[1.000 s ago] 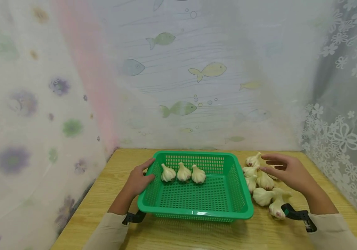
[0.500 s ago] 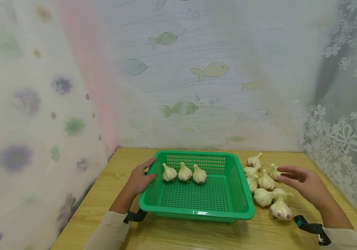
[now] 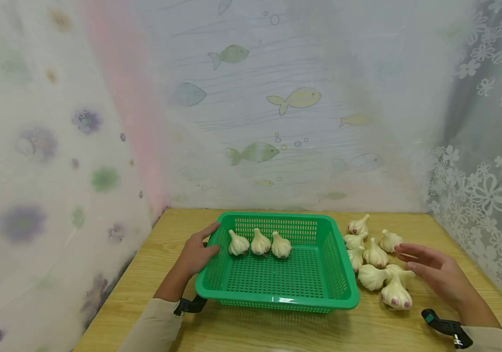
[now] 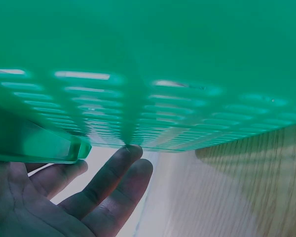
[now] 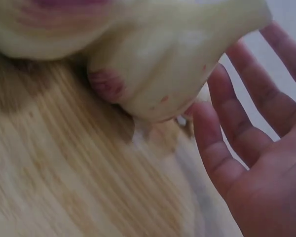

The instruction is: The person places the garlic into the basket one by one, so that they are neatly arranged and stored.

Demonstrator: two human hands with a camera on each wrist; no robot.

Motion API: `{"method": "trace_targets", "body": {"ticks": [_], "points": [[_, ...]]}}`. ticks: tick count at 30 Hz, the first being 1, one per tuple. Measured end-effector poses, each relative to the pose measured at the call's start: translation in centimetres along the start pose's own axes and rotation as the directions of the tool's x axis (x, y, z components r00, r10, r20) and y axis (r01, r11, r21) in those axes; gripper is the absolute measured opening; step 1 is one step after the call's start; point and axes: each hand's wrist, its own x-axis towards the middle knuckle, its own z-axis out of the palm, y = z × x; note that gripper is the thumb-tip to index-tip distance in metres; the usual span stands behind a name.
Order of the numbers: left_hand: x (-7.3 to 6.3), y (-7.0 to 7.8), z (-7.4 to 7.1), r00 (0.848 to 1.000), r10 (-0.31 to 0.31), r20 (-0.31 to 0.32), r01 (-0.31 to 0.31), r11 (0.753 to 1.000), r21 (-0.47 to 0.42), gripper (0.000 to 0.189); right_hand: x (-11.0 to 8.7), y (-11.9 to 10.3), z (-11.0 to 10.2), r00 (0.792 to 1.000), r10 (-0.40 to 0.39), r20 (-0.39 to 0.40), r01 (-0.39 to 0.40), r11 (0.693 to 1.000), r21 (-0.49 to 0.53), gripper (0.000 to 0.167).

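Observation:
A green plastic basket point(image 3: 277, 299) with slotted walls stands on the table. Three garlic bulbs point(image 3: 260, 243) sit in a row along its back left part. My left hand point(image 3: 194, 254) holds the basket's left rim, and the left wrist view shows its fingers point(image 4: 111, 182) against the outer wall; the thumb is out of sight there. To the right of the basket lie several more garlic bulbs point(image 3: 375, 254) in a loose group. My right hand point(image 3: 437, 274) is at that group's right side, fingers spread and nothing held. A bulb point(image 5: 163, 74) is close by its fingertips in the right wrist view.
The wooden table point(image 3: 277, 335) extends in front of the basket and to both sides. A fish-patterned curtain point(image 3: 294, 186) hangs behind it. Flowered sheets close in the left and right sides.
My right hand has drawn back to the right and toward me, uncovering a bulb at the back of the group. The left hand and the basket hold their places.

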Motion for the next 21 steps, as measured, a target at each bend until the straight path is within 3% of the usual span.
{"method": "trace_targets", "body": {"ticks": [3, 6, 14, 21], "points": [[0.0, 0.0, 0.0, 1.0, -0.001, -0.001, 0.001, 1.0, -0.001, 0.067, -0.2, 0.7, -0.4, 0.996, -0.038, 0.084, 0.029, 0.994, 0.106, 0.053], [0.0, 0.1, 0.1, 1.0, -0.002, 0.001, 0.002, 1.0, 0.0, 0.067, -0.3, 1.3, -0.6, 0.99, -0.049, 0.134, 0.031, 0.99, 0.139, 0.055], [0.0, 0.5, 0.3, 1.0, 0.001, -0.008, -0.001, 1.0, 0.002, 0.066, -0.9, 1.6, -1.1, 0.986, 0.093, 0.14, -0.09, 0.996, -0.028, 0.055], [-0.3, 0.4, 0.1, 1.0, -0.005, -0.02, 0.005, 1.0, 0.005, 0.067, -0.8, 1.6, -1.0, 0.976, 0.152, 0.154, -0.146, 0.988, -0.052, 0.059]]}}
